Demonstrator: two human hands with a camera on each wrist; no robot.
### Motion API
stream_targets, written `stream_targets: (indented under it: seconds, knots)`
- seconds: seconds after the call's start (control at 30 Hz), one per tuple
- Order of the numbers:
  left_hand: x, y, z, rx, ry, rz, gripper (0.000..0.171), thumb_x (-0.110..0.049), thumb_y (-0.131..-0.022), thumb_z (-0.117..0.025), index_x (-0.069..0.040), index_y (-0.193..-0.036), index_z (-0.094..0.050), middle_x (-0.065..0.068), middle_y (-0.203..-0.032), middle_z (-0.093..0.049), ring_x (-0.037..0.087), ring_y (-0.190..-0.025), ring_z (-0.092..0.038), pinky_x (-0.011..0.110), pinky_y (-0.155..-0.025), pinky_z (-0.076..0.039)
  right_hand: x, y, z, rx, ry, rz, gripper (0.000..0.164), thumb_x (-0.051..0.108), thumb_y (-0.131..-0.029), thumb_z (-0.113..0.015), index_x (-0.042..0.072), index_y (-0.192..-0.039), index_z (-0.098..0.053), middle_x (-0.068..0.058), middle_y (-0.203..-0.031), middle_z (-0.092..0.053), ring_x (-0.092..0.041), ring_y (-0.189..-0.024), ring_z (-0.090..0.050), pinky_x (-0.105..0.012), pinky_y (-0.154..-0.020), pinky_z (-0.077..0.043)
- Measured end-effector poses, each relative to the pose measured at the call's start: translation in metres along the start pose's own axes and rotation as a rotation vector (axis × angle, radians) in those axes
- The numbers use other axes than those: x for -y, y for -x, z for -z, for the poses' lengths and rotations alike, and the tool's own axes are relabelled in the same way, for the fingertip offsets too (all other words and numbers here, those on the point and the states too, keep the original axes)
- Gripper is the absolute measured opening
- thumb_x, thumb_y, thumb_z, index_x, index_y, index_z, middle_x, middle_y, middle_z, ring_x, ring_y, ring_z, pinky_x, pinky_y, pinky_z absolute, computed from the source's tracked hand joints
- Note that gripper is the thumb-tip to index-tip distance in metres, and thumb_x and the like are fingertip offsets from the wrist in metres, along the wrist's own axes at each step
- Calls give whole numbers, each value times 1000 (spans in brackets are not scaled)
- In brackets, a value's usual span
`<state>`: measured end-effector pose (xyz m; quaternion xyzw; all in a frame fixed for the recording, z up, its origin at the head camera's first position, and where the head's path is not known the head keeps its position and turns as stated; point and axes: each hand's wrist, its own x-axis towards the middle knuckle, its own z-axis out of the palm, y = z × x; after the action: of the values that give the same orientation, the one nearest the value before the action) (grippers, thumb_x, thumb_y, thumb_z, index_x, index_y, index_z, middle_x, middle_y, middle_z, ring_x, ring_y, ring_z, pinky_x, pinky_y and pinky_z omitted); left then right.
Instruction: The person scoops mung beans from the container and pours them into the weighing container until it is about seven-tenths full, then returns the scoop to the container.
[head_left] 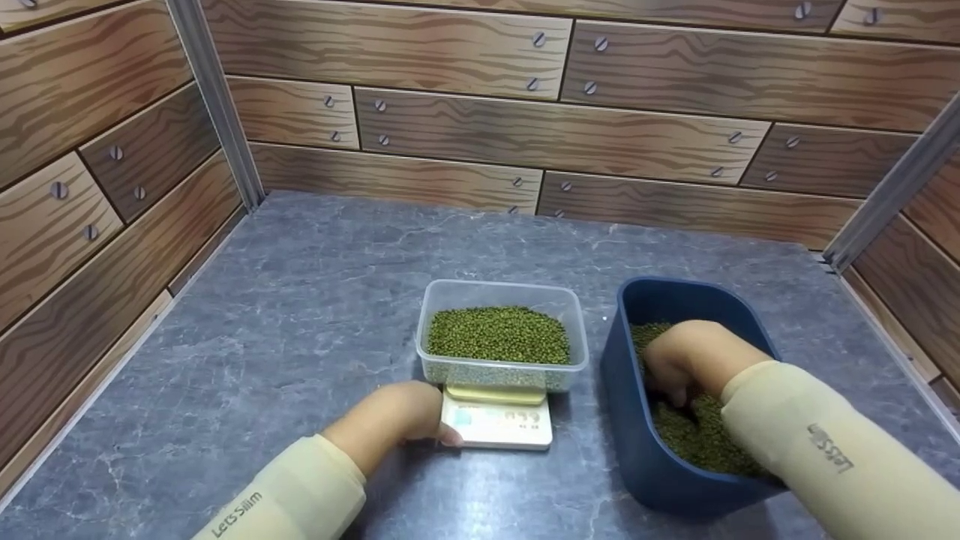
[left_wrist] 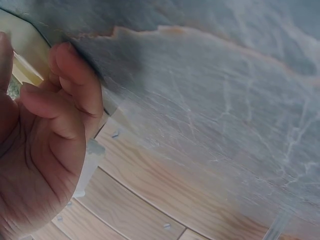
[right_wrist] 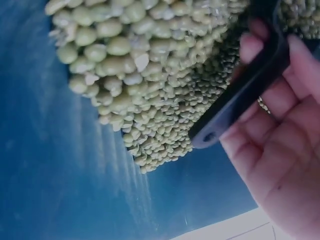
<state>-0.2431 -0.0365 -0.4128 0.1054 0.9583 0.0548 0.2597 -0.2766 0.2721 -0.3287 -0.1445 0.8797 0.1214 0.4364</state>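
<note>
My left hand [head_left: 401, 412] grips the left edge of a white kitchen scale [head_left: 499, 429], its thumb at the front corner and its fingers curled in the left wrist view. On the scale's platform sits a clear plastic container [head_left: 502, 368] partly filled with green mung beans [head_left: 499, 334]. My right hand [head_left: 694, 356] reaches down inside a deep blue bin [head_left: 626, 442] that holds more mung beans [right_wrist: 165, 75]. In the right wrist view it holds a black-handled utensil [right_wrist: 240, 97] with a hole in the handle's end. The utensil's far end is hidden.
The grey marble-patterned table [head_left: 300, 285] is enclosed by wood-patterned walls [head_left: 465, 120] at the back and sides. Metal-grey strips [head_left: 225, 112] mark the wall corners. The blue bin's high sides stand close to the right of the scale and container.
</note>
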Motion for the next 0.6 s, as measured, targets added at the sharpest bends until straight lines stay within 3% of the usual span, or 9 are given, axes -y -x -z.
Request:
stream_targets:
  seconds: [0.1, 0.23, 0.3, 0.5, 0.6]
  knots:
    - [1, 0, 0, 0, 7, -2, 68, -59, -68, -66, 4, -95, -62, 13, -87, -63, 30, -89, -59, 46, -93, -43, 2, 1, 1, 65, 98, 6, 17, 2, -79, -64, 11, -65, -59, 4, -63, -57, -8, -56, -47, -20, -52, -40]
    - [2, 0, -1, -1, -1, -17, 66, -59, -69, -65, 3, -90, -63, 11, -80, -62, 29, -83, -59, 45, -91, -44, 6, 6, 4, 40, 229, 41, 9, 8, -77, -70, 11, -72, -63, 5, -71, -54, -10, -67, -47, -26, -63, -46]
    - [2, 1, -1, -8, -5, -30, 64, -58, -69, -65, 3, -89, -63, 12, -81, -62, 29, -85, -60, 45, -91, -44, 6, 10, 5, 6, 198, 44, 9, 6, -75, -70, 12, -73, -64, 5, -73, -54, -10, -70, -48, -27, -66, -47]
    - [2, 2, 0, 0, -6, -47, 59, -57, -71, -65, 0, -82, -62, 8, -74, -60, 26, -73, -58, 44, -88, -46, -4, 19, 5, -61, 106, 126, 32, -3, -70, -65, 19, -57, -45, 7, -60, -41, -9, -57, -37, -21, -52, -35]
    - [2, 2, 0, 5, -18, -47, 59, -58, -71, -65, 0, -83, -62, 8, -73, -59, 25, -73, -58, 44, -87, -46, -8, 23, 7, -94, 100, 153, 35, -2, -69, -65, 21, -56, -42, 8, -59, -38, -8, -55, -35, -20, -49, -32]
